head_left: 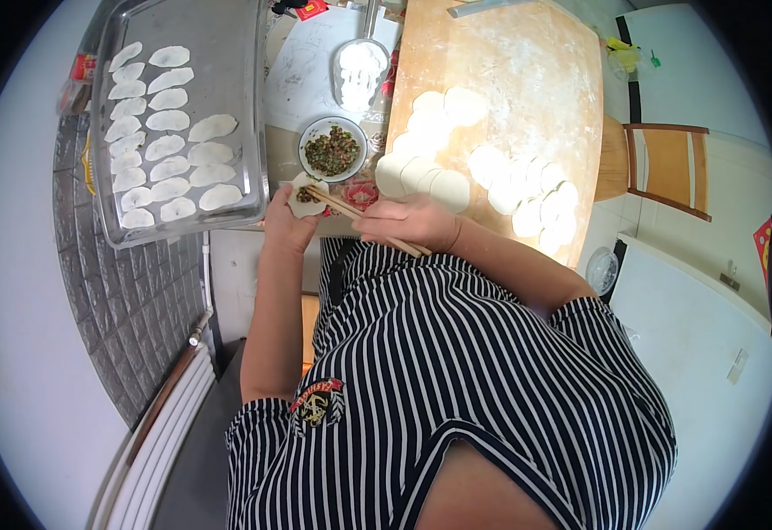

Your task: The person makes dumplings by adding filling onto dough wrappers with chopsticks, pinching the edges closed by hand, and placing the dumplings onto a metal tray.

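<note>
Supporting a wrapper [307, 205] with our left hand [289, 223], we grip chopsticks [337, 204] in our right hand [414, 221]; a bowl [348, 175] stands beyond.

The left forearm [273, 318] runs almost straight up from the lower left of centre, its wrist [289, 247] nearly in line with it. The left grip [290, 223], at upper centre-left, is cupped upward and holding, one digit raised along its left edge and the others partly hidden. The right forearm [517, 265] slants up and leftward from right of centre. The right grip [417, 221] lies near the left one, just above the middle of the frame, its back turned up, fingers [381, 210] bent into a pinch and pointing left. The upper chest [465, 486] shows at the bottom centre.
</note>
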